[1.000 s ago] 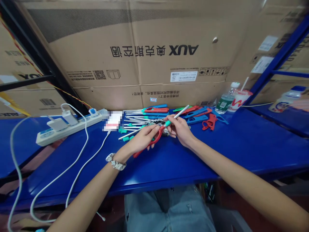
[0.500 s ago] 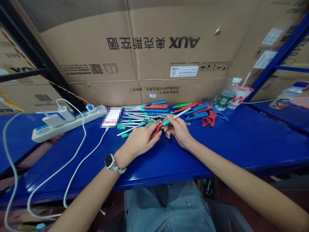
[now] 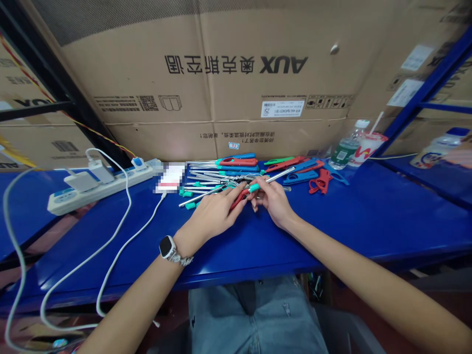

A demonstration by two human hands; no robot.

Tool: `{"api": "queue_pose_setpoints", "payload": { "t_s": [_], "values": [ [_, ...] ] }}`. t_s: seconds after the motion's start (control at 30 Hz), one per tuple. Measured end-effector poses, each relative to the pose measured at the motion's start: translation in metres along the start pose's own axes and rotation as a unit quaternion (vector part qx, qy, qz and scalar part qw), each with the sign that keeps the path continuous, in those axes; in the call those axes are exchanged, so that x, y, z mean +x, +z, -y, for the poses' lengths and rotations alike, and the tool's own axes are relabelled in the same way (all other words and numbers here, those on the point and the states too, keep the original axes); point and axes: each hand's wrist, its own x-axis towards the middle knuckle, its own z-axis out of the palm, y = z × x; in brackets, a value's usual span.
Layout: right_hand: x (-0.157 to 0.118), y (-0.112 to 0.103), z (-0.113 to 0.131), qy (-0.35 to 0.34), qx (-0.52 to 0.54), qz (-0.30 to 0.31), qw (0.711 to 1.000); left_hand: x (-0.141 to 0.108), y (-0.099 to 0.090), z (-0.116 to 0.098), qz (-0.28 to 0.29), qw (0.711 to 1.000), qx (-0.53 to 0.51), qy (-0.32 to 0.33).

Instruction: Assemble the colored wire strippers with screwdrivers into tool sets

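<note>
Held between both hands is a long-nozzle lighter with a red handle (image 3: 239, 198), a green collar (image 3: 254, 188) and a silver metal tube (image 3: 282, 175) pointing up to the right. My left hand (image 3: 216, 211) wraps round the red handle, its fingers covering part of it. At the green collar and the base of the tube, the fingers of my right hand (image 3: 273, 199) are closed. Just beyond my hands lie several metal tubes with green ends (image 3: 202, 188). Assembled lighters with red and blue handles (image 3: 239, 161) rest behind them.
Loose red and blue handle shells (image 3: 300, 176) lie right of the pile. Farther right stand a water bottle (image 3: 342, 155) and a lidded cup with a straw (image 3: 368, 147). Left are a power strip (image 3: 110, 189) and white cables (image 3: 127, 246). A large cardboard box (image 3: 221, 29) stands behind the blue table (image 3: 332, 236).
Both hands keep nearly the same place and grip. The lighter's tube has shifted very slightly to the right and down.
</note>
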Motion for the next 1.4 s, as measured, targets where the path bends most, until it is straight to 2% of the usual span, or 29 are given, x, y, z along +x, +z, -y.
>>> {"api": "queue_pose_setpoints", "payload": {
  "t_s": [0.2,0.43,0.8,1.17,1.4],
  "values": [
    [-0.0029,0.0003,-0.0002,-0.015,-0.008,-0.016,1.0,0.0006,0.0016,-0.0015,0.003,0.999,0.043,0.0],
    [-0.0028,-0.0015,-0.0012,-0.003,0.005,0.01,1.0,0.0016,0.0031,-0.0009,-0.009,0.999,0.046,-0.021],
    [-0.0048,-0.0016,-0.0037,0.018,-0.001,0.011,1.0,0.0025,0.0034,-0.003,0.038,0.995,0.092,-0.001],
    [-0.0065,0.0014,-0.002,0.017,0.016,0.002,1.0,0.004,0.0017,-0.0029,0.024,0.994,0.102,-0.021],
    [-0.0059,0.0004,-0.0044,0.031,-0.005,-0.006,0.999,0.0044,0.0034,-0.002,0.019,0.992,0.123,0.003]
  ]
}}
